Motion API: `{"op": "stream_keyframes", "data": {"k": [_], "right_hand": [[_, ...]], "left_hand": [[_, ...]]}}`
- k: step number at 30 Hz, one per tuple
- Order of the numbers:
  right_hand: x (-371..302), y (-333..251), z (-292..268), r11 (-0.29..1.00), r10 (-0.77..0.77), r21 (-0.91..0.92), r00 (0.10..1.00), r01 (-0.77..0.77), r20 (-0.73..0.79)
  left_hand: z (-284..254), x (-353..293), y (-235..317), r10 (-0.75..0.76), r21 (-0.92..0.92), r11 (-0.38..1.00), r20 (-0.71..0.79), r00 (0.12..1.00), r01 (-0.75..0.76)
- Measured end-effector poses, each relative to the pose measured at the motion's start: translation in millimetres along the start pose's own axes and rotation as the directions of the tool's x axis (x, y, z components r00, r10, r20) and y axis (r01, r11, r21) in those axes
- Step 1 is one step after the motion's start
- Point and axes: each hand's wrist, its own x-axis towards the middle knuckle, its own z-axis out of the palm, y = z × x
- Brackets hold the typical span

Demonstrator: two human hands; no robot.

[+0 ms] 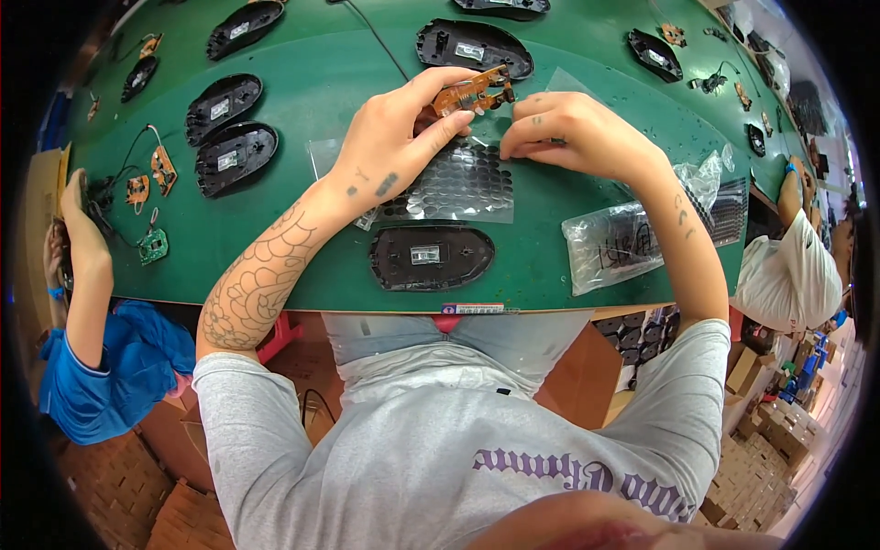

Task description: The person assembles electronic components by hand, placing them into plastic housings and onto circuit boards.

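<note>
My left hand (396,126) is closed on the edge of an orange-brown circuit board (471,93) with black components, tilted above the table. Just to its right, my right hand (579,134) has its fingers curled together, close to the board's end; anything between its fingertips is too small to make out. Beneath both hands lies a clear sheet of round black stickers (466,183). Nearer to me, a black mouse shell (431,258) rests by the table edge, its hollow side up with a pale label inside. Another black shell (475,49) lies beyond my left hand.
Two more shells (236,158) lie to the left, beside wired circuit boards (163,170) and a small green board (153,247). A clear plastic bag (612,249) is by my right forearm. People sit at both sides of the green table (312,82); further shells lie across it.
</note>
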Motion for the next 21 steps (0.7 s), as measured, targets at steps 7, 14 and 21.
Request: {"op": "stream_keyframes", "data": {"k": [7, 14, 21], "right_hand": [[0.5, 3.5, 2.2, 0.999, -0.039, 0.034, 0.999, 0.039, -0.014], [3.4, 7.3, -3.0, 0.999, -0.037, 0.02, 0.999, 0.037, 0.034], [3.3, 5.6, -2.9, 0.999, -0.027, 0.026, 0.999, 0.026, 0.039]], "left_hand": [[2.7, 0.3, -5.6, 0.047, 0.018, 0.999, -0.054, 0.997, -0.046], [-0.4, 0.3, 3.5, -0.028, 0.018, 0.999, 0.019, 0.999, 0.027], [3.5, 0.0, -5.1, 0.051, 0.006, 0.999, -0.063, 0.997, -0.051]]}}
